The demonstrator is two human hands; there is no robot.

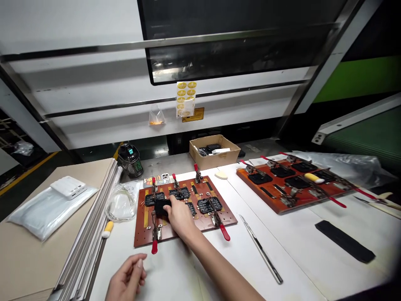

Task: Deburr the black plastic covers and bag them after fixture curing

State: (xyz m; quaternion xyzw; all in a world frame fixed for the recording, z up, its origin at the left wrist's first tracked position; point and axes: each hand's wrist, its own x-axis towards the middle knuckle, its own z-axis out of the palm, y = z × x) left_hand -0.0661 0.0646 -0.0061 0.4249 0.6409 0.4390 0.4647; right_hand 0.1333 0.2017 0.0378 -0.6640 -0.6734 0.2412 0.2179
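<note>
My right hand (180,215) reaches over the near brown fixture board (184,229), its fingers closed on a flat black piece (161,207) at the board's left part. Black ribbed plates (209,205) sit in the board, one partly hidden by this hand. Toggle clamps with red handles (226,232) stand along its edges; one clamp (154,228) is just in front of the held piece. Below the board's left corner, my left hand (128,279) hovers with loosely curled fingers, the thumb a little apart from the index finger and nothing visible in it.
A second fixture board (272,200) with black pieces stands right, a yellow-and-white sponge tool (314,178) on it. A craft knife (261,250) and black strip (344,241) lie on the table. Stacked sheets (90,234) border the left; a cardboard box (214,159) and dark jug (130,161) stand behind.
</note>
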